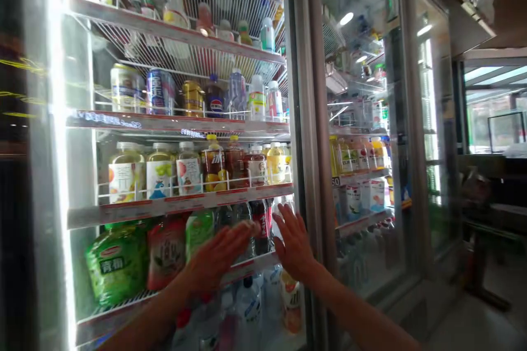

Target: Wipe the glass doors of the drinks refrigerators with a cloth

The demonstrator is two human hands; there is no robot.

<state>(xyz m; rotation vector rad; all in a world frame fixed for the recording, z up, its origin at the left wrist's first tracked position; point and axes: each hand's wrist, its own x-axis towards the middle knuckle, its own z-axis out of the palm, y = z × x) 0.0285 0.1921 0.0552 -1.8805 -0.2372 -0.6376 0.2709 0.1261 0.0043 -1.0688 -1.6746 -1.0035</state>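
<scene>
I face a lit drinks cooler [300,137] with several wire shelves of bottles and cans. My left hand [220,255] lies flat with its fingers stretched out towards the right, against the glass in front of the lower shelf. My right hand [294,244] is open too, fingers spread and pointing up, pressed near the door's right frame. Neither hand holds anything. Behind the hands stand a dark cola bottle [261,227] and large green bottles [117,263].
A second glass-door cooler [362,164] with more drinks stands to the right, then a third door. Juice bottles [164,173] fill the middle shelf, cans [160,90] the one above. Dark furniture and a bright window lie far right.
</scene>
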